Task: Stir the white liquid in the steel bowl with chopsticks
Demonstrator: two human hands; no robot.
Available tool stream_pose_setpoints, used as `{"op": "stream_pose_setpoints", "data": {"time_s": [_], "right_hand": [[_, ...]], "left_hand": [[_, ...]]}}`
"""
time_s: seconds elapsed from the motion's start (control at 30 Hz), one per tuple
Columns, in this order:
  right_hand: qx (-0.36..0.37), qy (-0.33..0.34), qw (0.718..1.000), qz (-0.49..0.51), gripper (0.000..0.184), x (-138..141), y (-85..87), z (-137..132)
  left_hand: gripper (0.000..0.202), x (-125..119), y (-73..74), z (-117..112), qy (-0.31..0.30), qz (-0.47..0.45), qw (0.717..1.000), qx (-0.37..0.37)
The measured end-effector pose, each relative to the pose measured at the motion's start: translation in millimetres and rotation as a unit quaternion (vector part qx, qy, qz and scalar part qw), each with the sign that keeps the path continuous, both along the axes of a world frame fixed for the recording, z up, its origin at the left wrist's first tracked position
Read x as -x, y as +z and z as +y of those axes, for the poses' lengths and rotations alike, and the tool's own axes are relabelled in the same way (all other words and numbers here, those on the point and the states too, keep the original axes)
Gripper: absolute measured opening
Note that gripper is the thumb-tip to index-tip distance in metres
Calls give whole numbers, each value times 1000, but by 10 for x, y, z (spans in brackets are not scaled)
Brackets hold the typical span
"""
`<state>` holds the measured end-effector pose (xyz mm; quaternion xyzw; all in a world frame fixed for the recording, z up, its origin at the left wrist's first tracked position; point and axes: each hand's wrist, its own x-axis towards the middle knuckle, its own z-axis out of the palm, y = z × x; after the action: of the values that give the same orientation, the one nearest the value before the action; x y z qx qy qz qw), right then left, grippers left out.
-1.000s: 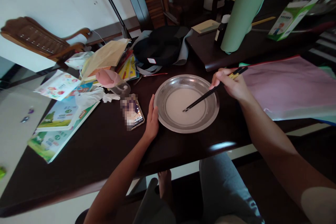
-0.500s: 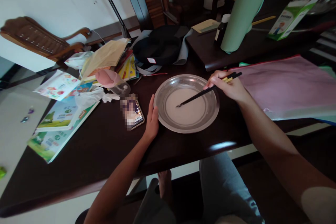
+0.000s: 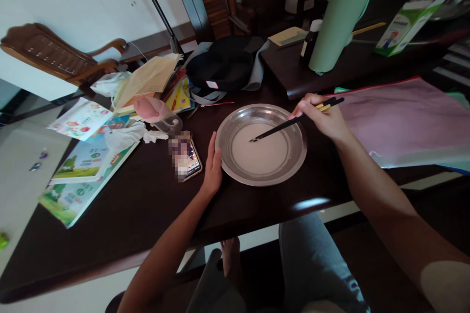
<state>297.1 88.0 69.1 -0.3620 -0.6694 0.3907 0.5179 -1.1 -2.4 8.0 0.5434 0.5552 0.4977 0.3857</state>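
A round stainless-steel basin (image 3: 264, 178) stands on the dark table with a cloudy, whitish liquid (image 3: 260, 156) in it. My left hand (image 3: 213, 164) lies along the basin's left side, its visible fingers stretched out and touching the rim. Over the right rim, my right hand (image 3: 317, 112) is closed around a pair of black chopsticks (image 3: 277, 128) with gold bands. Their tips slant down to the left, at or just above the liquid's surface; which of the two I cannot tell. Part of the left hand's fingers is hidden.
Left of the basin lies a phone (image 3: 189, 159), with a pink-lidded cup (image 3: 156, 112), tissues and books (image 3: 79, 156) beyond it. A black bag (image 3: 227, 61) sits behind. At the right are a pink folder (image 3: 400, 122) and a green roll (image 3: 343, 19).
My right hand has shifted slightly right and up, and the chopstick tips have moved a little the same way within the basin. My left hand and the basin have stayed put.
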Motion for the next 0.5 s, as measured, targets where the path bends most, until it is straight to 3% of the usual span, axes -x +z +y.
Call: {"op": "stream_pose_setpoints", "data": {"time_s": [0.1, 0.3, 0.5], "right_hand": [[-10, -25, 999, 44, 42, -32, -28, 45], [17, 41, 999, -11, 36, 1, -11, -14], [-5, -16, 999, 38, 40, -26, -26, 29]], "left_hand": [[61, 6, -20, 7, 0, -2, 1000, -5], [58, 9, -33, 9, 3, 4, 1000, -7], [58, 11, -29, 6, -1, 6, 1000, -5]]}}
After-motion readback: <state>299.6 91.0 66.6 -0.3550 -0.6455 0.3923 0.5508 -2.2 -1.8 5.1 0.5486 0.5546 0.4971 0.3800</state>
